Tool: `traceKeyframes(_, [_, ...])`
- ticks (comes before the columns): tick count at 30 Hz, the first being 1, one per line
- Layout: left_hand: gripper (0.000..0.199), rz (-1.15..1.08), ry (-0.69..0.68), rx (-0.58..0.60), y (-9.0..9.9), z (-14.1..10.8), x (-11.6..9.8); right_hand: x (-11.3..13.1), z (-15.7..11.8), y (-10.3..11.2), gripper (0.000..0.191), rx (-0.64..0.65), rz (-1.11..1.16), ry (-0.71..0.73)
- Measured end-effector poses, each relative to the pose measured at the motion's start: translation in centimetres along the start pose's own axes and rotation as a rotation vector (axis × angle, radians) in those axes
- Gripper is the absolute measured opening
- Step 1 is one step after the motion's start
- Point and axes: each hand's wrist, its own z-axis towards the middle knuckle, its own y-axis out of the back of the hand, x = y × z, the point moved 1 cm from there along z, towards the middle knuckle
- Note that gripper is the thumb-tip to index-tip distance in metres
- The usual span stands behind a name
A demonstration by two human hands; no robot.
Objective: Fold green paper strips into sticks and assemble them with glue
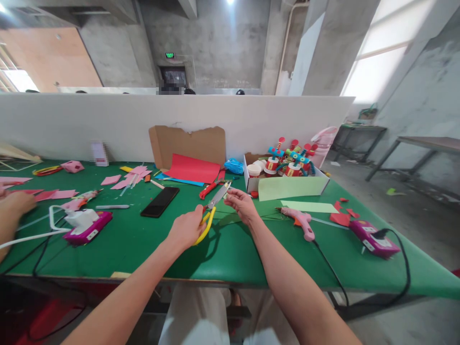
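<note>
Over the green table, my left hand [186, 226] is closed around the yellow handles of a pair of scissors [205, 229]. The blades point up and to the right, toward my right hand [241, 203]. Between the thumb and fingers of that hand is a small pale piece [226, 195], which looks like light green paper. It sits right by the scissor tips; whether the blades touch it I cannot tell. Just beyond the blades lies a red-handled tool [209, 189]. A black phone [160, 201] rests left of the scissors.
A pink glue gun [301, 220] and purple power strip [373, 238] lie on the right. Behind stands a box [292, 187] of colourful paper-cup figures, with red paper [194, 168] left of it. Another person's hand [19, 201] is at the far left, near a second power strip [89, 230].
</note>
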Motion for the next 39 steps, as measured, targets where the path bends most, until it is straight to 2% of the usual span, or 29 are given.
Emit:
traceKeyframes(6, [0.016, -0.064, 0.018, -0.048, -0.1, 0.5, 1.4, 0.5, -0.4, -0.1, 0.042, 0.015, 0.027, -0.022])
traceKeyframes(12, [0.013, -0.365, -0.093, 0.003, -0.8, 0.7, 2.7, 0.3, -0.1, -0.2, 0.031, -0.012, 0.093, -0.021])
traceKeyframes(15, [0.015, -0.286, -0.049, 0.016, -0.7, 0.2, 2.2, 0.2, 0.1, 0.1, 0.033, -0.041, 0.132, -0.025])
traceKeyframes(18, [0.02, -0.096, -0.002, -0.034, -0.5, -0.3, 1.2, 0.1, 0.2, 0.4, 0.032, -0.068, 0.136, -0.036])
traceKeyframes(22, [0.026, 0.062, -0.013, -0.097, -0.5, -0.5, 0.3, 0.2, 0.3, 0.6, 0.03, -0.08, 0.21, -0.064])
traceKeyframes(31, [0.028, 0.098, -0.056, -0.169, -1.1, -0.3, -0.7, 0.4, 0.4, 0.5, 0.019, -0.094, 0.344, -0.131])
traceKeyframes(39, [0.029, 0.091, -0.07, -0.143, -0.7, 0.1, -1.1, -0.2, 0.4, 0.4, 0.018, -0.044, 0.243, -0.089])
